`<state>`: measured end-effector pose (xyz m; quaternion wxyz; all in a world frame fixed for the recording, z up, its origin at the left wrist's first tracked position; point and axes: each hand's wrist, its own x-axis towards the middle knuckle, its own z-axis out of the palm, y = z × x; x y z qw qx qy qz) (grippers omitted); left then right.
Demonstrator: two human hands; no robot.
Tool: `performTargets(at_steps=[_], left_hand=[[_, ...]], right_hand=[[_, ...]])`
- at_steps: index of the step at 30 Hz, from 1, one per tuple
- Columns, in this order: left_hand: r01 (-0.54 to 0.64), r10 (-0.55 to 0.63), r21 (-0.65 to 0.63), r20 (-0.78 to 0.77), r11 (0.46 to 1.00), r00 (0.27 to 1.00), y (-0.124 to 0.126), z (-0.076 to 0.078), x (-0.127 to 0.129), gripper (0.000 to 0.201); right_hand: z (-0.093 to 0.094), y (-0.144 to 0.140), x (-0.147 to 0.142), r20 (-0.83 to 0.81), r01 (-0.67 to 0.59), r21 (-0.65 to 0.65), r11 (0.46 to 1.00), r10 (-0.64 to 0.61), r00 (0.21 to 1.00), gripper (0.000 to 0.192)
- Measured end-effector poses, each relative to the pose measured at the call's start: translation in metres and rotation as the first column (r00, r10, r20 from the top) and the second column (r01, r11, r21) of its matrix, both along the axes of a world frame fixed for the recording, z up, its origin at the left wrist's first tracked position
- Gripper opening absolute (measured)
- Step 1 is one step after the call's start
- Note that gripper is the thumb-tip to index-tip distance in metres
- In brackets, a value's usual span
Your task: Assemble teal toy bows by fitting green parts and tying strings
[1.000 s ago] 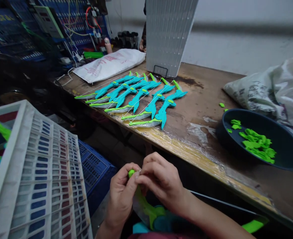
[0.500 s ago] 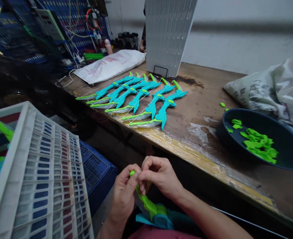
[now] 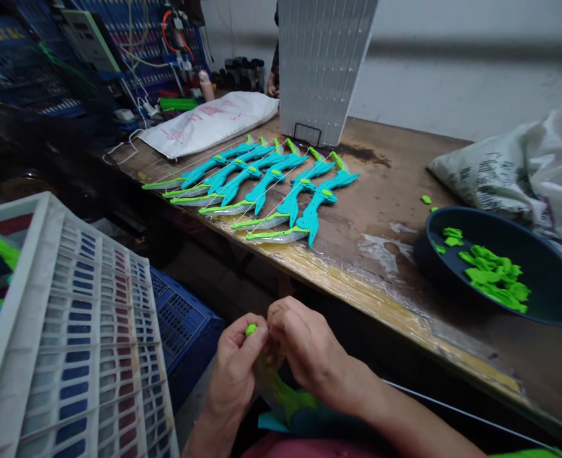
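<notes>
Worn wood fills the upper right of the frame, a counter [image 3: 380, 191] whose near edge is wrapped in clear film, and I am working below that edge, at bottom centre. My left hand [image 3: 235, 375] is curled with its thumb and fingertips pinched on the green tip of a toy bow [image 3: 281, 394], palm turned toward the right. My right hand [image 3: 309, 353] closes over from the other side, fingers bent down and knuckles up, gripping the same tip, so both hands meet and touch there. From the tip the bow runs down and to the right between my wrists, its teal middle low against my lap.

Compared with half a second ago, my right hand has dropped lower and now hides more of the green limb; the left has barely shifted.

Further out, a white lattice crate [image 3: 84, 343] stands at lower left with a blue crate [image 3: 185, 324] behind it. On the counter lies a row of finished bows [image 3: 261, 191], and at the right a dark bowl [image 3: 543, 254] holds green pieces [image 3: 495, 280].
</notes>
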<state>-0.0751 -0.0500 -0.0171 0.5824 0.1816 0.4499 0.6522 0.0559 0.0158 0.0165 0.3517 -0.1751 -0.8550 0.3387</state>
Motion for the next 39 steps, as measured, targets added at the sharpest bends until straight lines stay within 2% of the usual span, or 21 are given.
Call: performTargets(at_steps=[2, 5, 7, 10, 12, 13, 14, 15, 16, 18, 20, 22, 29, 34, 39], left_hand=[[-0.005, 0.004, -0.006, -0.049, 1.0, 0.999, 0.0, -0.003, 0.001, 0.032], [-0.03, 0.03, 0.002, -0.155, 1.0, 0.988, -0.004, -0.011, 0.003, 0.028], [-0.053, 0.054, 0.012, -0.235, 0.999, 0.971, -0.007, -0.017, 0.003, 0.024], [-0.054, 0.059, 0.026, -0.276, 0.998, 0.959, -0.01, -0.023, 0.003, 0.02], [-0.039, 0.049, 0.046, -0.25, 0.998, 0.967, -0.009, -0.022, 0.002, 0.019], [-0.033, 0.045, 0.058, -0.23, 0.998, 0.972, -0.008, -0.02, 0.002, 0.019], [-0.027, 0.041, 0.069, -0.205, 0.997, 0.978, -0.006, -0.018, 0.001, 0.02], [-0.02, 0.034, 0.077, -0.176, 0.997, 0.984, -0.005, -0.016, 0.0, 0.021], [-0.012, 0.024, 0.081, -0.148, 0.997, 0.989, -0.004, -0.014, 0.0, 0.021], [0.01, -0.002, 0.079, -0.102, 0.997, 0.995, -0.002, -0.011, -0.001, 0.023], [0.023, -0.018, 0.069, -0.073, 0.997, 0.997, -0.002, -0.01, -0.001, 0.023], [0.022, -0.019, 0.062, -0.053, 0.998, 0.998, -0.003, -0.01, -0.002, 0.023], [0.032, -0.027, 0.116, -0.044, 0.993, 0.999, -0.006, -0.012, -0.001, 0.02], [0.064, -0.062, 0.151, -0.022, 0.986, 0.998, -0.008, -0.015, -0.001, 0.022], [0.06, -0.058, 0.131, -0.019, 0.99, 0.998, -0.009, -0.015, -0.002, 0.022]], right_hand=[[-0.001, -0.003, 0.0, 0.02, 0.05, -0.062, 0.997, -0.049, 0.999, 0.016], [-0.001, -0.007, 0.0, 0.034, 0.087, -0.312, 0.946, -0.08, 0.996, 0.014], [-0.001, -0.007, -0.001, 0.039, 0.085, -0.49, 0.867, -0.076, 0.996, 0.014], [-0.002, -0.005, -0.003, -0.011, 0.034, -0.695, 0.719, -0.058, 0.998, 0.016], [-0.006, -0.005, -0.005, -0.061, -0.024, -0.787, 0.616, -0.04, 0.997, 0.016], [-0.008, -0.005, -0.005, -0.079, -0.041, -0.805, 0.592, -0.04, 0.996, 0.016], [-0.01, -0.005, -0.005, -0.089, -0.043, -0.796, 0.604, -0.047, 0.995, 0.016], [-0.012, -0.006, -0.005, -0.09, -0.026, -0.754, 0.656, -0.065, 0.994, 0.017], [-0.013, -0.006, -0.005, -0.091, 0.006, -0.676, 0.737, -0.092, 0.992, 0.018], [-0.014, -0.008, -0.004, -0.104, 0.08, -0.437, 0.896, -0.138, 0.985, 0.018], [-0.014, -0.01, -0.002, -0.124, 0.112, -0.222, 0.969, -0.142, 0.982, 0.016], [-0.014, -0.011, -0.001, -0.133, 0.106, -0.115, 0.988, -0.121, 0.984, 0.017], [-0.01, -0.004, 0.004, -0.029, 0.045, 0.021, 0.999, -0.045, 0.999, 0.016], [-0.006, 0.002, 0.006, 0.062, 0.025, 0.149, 0.988, -0.035, 0.998, 0.022], [-0.014, 0.002, 0.003, 0.121, 0.024, 0.252, 0.968, -0.056, 0.991, 0.028]])
